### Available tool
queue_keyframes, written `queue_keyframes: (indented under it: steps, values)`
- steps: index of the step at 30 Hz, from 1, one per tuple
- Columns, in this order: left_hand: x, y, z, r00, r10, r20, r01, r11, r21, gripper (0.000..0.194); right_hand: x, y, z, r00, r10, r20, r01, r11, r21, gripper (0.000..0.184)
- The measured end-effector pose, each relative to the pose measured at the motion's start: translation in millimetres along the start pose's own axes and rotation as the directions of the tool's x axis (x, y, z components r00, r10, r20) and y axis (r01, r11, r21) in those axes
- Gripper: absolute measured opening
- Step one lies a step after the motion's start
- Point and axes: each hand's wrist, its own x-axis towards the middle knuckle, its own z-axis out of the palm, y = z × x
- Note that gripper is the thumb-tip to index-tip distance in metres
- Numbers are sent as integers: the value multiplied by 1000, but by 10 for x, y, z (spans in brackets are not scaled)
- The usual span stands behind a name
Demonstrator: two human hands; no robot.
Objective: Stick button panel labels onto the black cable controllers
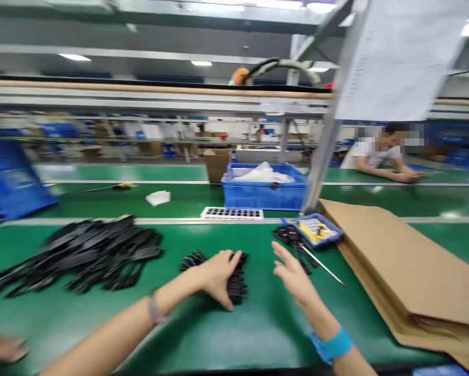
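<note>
My left hand (pixel 219 277) is closed over a bundle of small black plastic parts (pixel 237 290) lying on the green work surface (pixel 258 334). Thumb and fingers reach around the bundle's sides, and the palm hides part of it. To the right, my right hand (pixel 295 277), with a blue band at the wrist, hovers with fingers apart and holds nothing. Closest to it are some black parts (pixel 291 235) and a thin pale rod (pixel 323 265). A wide pile of flat black parts (pixel 97 250) spreads out on the left. Blur hides their exact kind.
Stacked cardboard (pixel 407 261) occupies the right side beside a small blue tray (pixel 318 230). Behind stand a blue crate (pixel 264 190), a slotted white strip (pixel 232 213) and a metal post (pixel 323 151). Another person's hand (pixel 3 347) shows lower left; a person (pixel 379 154) leans farther back.
</note>
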Motion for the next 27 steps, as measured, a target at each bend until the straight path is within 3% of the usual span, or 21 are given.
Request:
queue_keyframes:
  steps: [3,6,9,13,17,19,21,23,25,27]
  values:
    - [-19,-90,205,1000,20,11,-19,992,-126,136,47,142,87,996,90,11,-91,985,147,57]
    - [-123,-164,298,982,-83,-169,-13,867,-498,111,153,77,347,992,121,-41,-107,962,253,50]
    - [-150,-153,451,895,-310,-319,-29,675,-737,82,315,14,721,990,113,-90,-92,973,210,57]
    - [-30,-44,701,802,-488,-344,-38,533,-845,75,390,11,1112,988,101,-118,-89,991,97,63]
    - [-17,6,722,774,-552,-311,-80,401,-913,78,316,-34,1074,999,30,29,-29,999,-22,71]
    - [-54,4,684,777,-557,-293,-96,356,-930,78,283,-77,963,975,0,221,42,982,-186,96]
    - [-81,1,671,782,-553,-288,-110,331,-937,76,254,-121,893,897,28,441,184,884,-430,124]
    - [-90,4,695,784,-547,-294,-122,328,-937,75,223,-156,901,839,80,538,327,716,-617,131]
    - [-90,6,743,784,-538,-309,-128,347,-929,76,199,-179,965,853,68,518,372,617,-694,124]
    - [-91,2,791,782,-530,-329,-126,382,-916,75,193,-191,1038,876,38,480,369,589,-719,119]
